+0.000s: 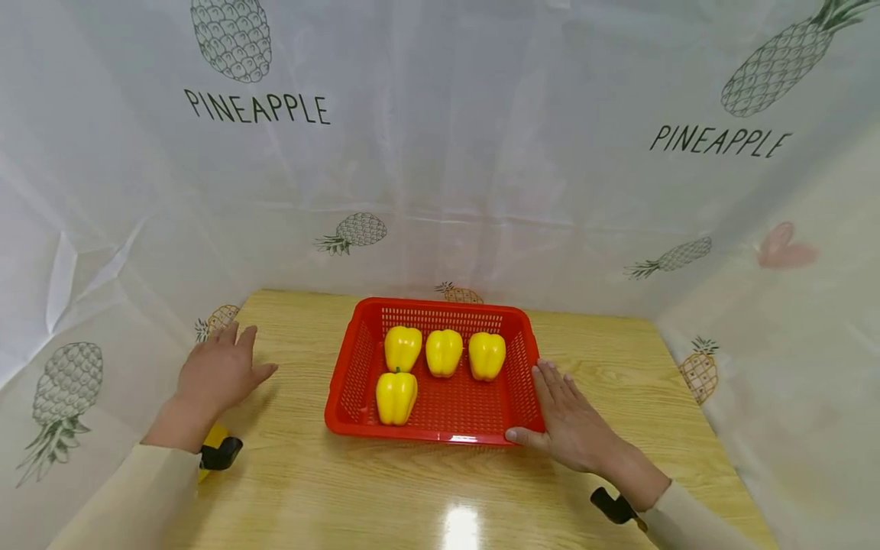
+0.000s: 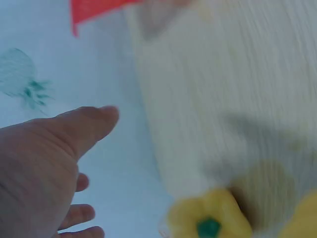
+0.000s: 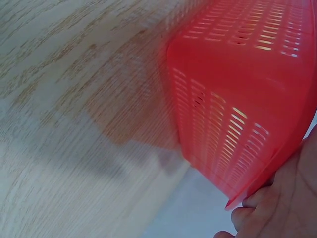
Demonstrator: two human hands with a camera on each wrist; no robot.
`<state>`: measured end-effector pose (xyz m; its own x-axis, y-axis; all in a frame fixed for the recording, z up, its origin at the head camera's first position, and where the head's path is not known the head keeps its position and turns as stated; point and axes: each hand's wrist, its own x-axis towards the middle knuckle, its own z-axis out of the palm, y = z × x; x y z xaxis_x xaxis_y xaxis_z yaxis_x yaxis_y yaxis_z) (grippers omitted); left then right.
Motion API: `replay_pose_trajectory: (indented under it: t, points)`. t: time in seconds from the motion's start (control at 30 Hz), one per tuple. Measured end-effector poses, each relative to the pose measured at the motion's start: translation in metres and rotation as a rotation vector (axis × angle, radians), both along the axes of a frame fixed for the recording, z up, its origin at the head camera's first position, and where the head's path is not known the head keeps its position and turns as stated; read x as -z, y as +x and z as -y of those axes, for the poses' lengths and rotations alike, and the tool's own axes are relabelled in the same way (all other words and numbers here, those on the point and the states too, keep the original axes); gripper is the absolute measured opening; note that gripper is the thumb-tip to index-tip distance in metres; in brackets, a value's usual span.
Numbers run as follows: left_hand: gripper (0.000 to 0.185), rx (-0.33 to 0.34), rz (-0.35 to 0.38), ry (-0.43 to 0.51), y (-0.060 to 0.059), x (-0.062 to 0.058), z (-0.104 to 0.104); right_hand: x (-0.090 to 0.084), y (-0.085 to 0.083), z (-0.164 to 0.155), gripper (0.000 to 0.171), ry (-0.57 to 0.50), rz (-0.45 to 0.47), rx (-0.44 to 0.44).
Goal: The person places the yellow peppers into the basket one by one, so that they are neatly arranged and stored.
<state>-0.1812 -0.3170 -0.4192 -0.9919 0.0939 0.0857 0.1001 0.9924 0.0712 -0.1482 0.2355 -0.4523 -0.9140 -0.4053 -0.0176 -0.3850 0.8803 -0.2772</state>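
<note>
1. The right hand (image 1: 574,424) lies flat with its fingers straight and together, pressed along the right wall of the red basket (image 1: 352,367) — the thumb reaches across to the basket's near right corner. It grips nothing.
2. In the right wrist view the basket's slotted wall (image 3: 233,124) fills the frame just ahead of the fingertips (image 3: 257,198), which touch its lower rim.
3. Four yellow peppers (image 1: 444,352) sit inside the basket, to the left of the right hand: three in a row along the far side, one (image 1: 396,397) nearer at the left.
4. The left hand (image 1: 218,370) rests open on the wooden table (image 1: 309,473), fingers spread and relaxed, well apart from the basket's left wall — holding nothing.
5. The left wrist view is blurred; below and to the right of the thumb (image 2: 86,124) it shows a yellow pepper with a green stem (image 2: 210,220) on the table.
6. A white pineapple-print cloth (image 1: 440,153) hangs beyond both hands.
</note>
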Motion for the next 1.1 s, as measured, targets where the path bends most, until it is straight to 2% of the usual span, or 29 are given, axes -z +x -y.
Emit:
replay_pose_trajectory:
  t: [0.17,0.3,0.4,0.6,0.83,1.1]
  points:
    - [0.086,-0.059,0.026,-0.033,-0.012,0.007,0.026,0.0,0.0,0.0,0.114,-0.002,-0.007,0.002]
    - [0.094,-0.129,0.115,-0.035,-0.016,0.015,0.039,0.002,0.0,0.0,0.114,-0.003,-0.011,0.001]
    - [0.097,-0.159,0.154,-0.024,-0.017,0.021,0.045,0.002,0.0,0.0,0.114,-0.004,-0.013,-0.003]
    - [0.09,-0.146,0.141,0.0,-0.015,0.028,0.046,0.001,0.001,-0.001,0.114,0.009,-0.032,-0.006]
    - [0.079,-0.168,0.192,0.044,-0.014,0.031,0.046,0.001,0.001,-0.001,0.114,0.007,-0.03,-0.002]
    - [0.059,-0.105,0.124,0.079,-0.018,0.037,0.035,0.002,0.0,-0.001,0.114,0.009,-0.034,0.001]
